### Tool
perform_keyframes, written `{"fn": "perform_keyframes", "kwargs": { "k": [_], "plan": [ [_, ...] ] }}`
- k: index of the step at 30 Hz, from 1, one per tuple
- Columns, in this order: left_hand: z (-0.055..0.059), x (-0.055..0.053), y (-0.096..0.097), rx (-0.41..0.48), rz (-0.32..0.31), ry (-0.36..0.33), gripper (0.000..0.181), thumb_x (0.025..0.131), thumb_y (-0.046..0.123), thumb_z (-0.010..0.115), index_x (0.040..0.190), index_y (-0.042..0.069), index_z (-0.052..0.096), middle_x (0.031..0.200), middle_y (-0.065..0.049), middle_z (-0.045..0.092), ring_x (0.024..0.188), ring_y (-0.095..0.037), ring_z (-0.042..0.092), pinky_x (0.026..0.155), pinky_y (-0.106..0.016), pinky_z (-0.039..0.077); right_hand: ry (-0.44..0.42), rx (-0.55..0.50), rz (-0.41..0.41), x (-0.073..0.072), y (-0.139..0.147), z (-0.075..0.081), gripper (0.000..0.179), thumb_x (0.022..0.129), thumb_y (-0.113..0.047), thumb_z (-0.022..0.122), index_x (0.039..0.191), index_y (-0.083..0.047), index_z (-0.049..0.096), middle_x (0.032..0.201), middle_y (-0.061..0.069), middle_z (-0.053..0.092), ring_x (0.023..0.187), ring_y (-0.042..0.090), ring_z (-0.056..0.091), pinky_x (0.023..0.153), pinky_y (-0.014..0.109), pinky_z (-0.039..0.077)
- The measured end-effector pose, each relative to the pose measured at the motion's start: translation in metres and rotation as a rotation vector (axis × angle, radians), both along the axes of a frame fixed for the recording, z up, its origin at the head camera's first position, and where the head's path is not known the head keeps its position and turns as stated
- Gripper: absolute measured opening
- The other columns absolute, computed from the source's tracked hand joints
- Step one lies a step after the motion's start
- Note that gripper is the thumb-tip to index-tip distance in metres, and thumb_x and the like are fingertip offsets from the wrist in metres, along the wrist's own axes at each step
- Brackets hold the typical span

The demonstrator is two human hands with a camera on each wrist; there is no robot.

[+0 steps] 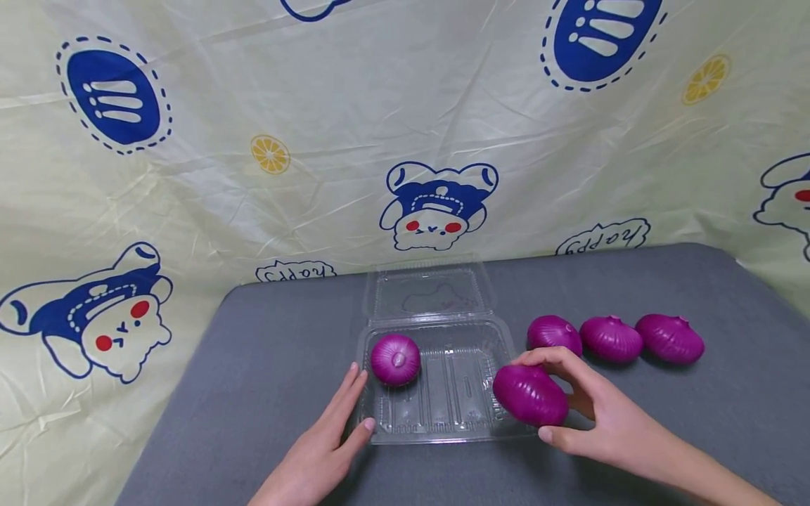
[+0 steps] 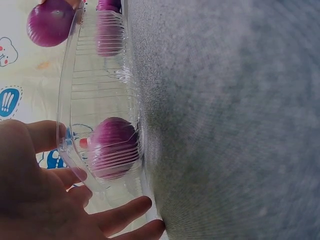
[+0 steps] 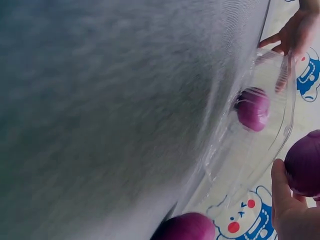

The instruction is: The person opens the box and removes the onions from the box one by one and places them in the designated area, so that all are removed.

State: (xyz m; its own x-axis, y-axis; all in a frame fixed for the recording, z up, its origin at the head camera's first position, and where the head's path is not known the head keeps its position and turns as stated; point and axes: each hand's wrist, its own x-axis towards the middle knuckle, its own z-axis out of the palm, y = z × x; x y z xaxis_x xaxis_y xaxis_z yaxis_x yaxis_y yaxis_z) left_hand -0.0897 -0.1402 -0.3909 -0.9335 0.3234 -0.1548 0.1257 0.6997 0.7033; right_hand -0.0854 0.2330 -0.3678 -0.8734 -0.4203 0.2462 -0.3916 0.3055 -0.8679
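A clear plastic clamshell box [image 1: 452,422] lies on the grey table with its lid [image 1: 430,292] folded back away from me. One purple onion [image 1: 395,360] sits in the left part of its tray. My left hand [image 1: 323,439] rests against the tray's left side, fingers fairly straight, fingertips at the wall and rim. Between thumb and fingers my right hand [image 1: 598,407] grips a second purple onion [image 1: 530,395], held up over the tray's right edge. In the right wrist view this onion [image 3: 305,165] shows above the rim.
Three more purple onions stand in a row right of the box: the nearest onion [image 1: 552,333] partly behind my right hand, a middle onion [image 1: 611,339] and an outer onion [image 1: 671,339]. A printed cloth [image 1: 329,190] hangs behind the table's back edge.
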Motion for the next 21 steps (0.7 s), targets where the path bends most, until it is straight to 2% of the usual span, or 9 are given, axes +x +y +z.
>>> {"fn": "perform_keyframes", "kwargs": {
  "k": [6, 9, 14, 18, 21],
  "plan": [
    [0.0, 0.0, 0.001, 0.002, -0.004, 0.013, 0.067, 0.1, 0.049, 0.051, 0.158, 0.03, 0.021, 0.162, 0.016, 0.007, 0.147, -0.017, 0.017, 0.112, -0.056, 0.025, 0.079, 0.051, -0.026, 0.007, 0.016, -0.001, 0.078, 0.074, -0.004, 0.082, 0.142, -0.014, 0.045, 0.134, 0.0, 0.049, 0.113, 0.014, 0.054, 0.08, 0.03, 0.056],
    [0.0, 0.001, 0.001, 0.007, -0.005, 0.021, 0.068, 0.1, 0.048, 0.051, 0.158, 0.03, 0.022, 0.162, 0.016, 0.007, 0.147, -0.016, 0.016, 0.112, -0.055, 0.025, 0.077, 0.09, -0.074, 0.009, 0.025, -0.002, 0.078, 0.074, -0.003, 0.083, 0.141, -0.015, 0.046, 0.132, -0.003, 0.05, 0.109, 0.012, 0.055, 0.078, 0.029, 0.056],
    [0.001, 0.0, 0.0, 0.008, -0.007, 0.009, 0.068, 0.1, 0.049, 0.051, 0.158, 0.031, 0.021, 0.162, 0.016, 0.007, 0.147, -0.018, 0.017, 0.111, -0.057, 0.026, 0.16, 0.267, -0.171, 0.01, 0.037, -0.007, 0.08, 0.069, -0.011, 0.09, 0.136, -0.024, 0.05, 0.131, -0.009, 0.051, 0.111, 0.003, 0.05, 0.076, 0.027, 0.055],
    [0.002, -0.001, 0.0, 0.007, -0.007, -0.006, 0.068, 0.1, 0.049, 0.051, 0.158, 0.032, 0.021, 0.163, 0.015, 0.007, 0.147, -0.02, 0.018, 0.111, -0.058, 0.026, 0.293, 0.421, -0.221, 0.007, 0.044, -0.014, 0.082, 0.064, -0.017, 0.094, 0.133, -0.026, 0.052, 0.128, -0.01, 0.052, 0.114, -0.001, 0.045, 0.083, 0.013, 0.047],
    [0.002, -0.001, 0.0, 0.007, -0.008, -0.004, 0.068, 0.1, 0.049, 0.051, 0.158, 0.032, 0.021, 0.163, 0.015, 0.007, 0.147, -0.02, 0.018, 0.111, -0.058, 0.026, 0.33, 0.494, -0.258, 0.005, 0.049, -0.02, 0.081, 0.062, -0.021, 0.094, 0.132, -0.028, 0.053, 0.123, -0.01, 0.052, 0.112, -0.001, 0.044, 0.085, 0.006, 0.041]
  ]
}}
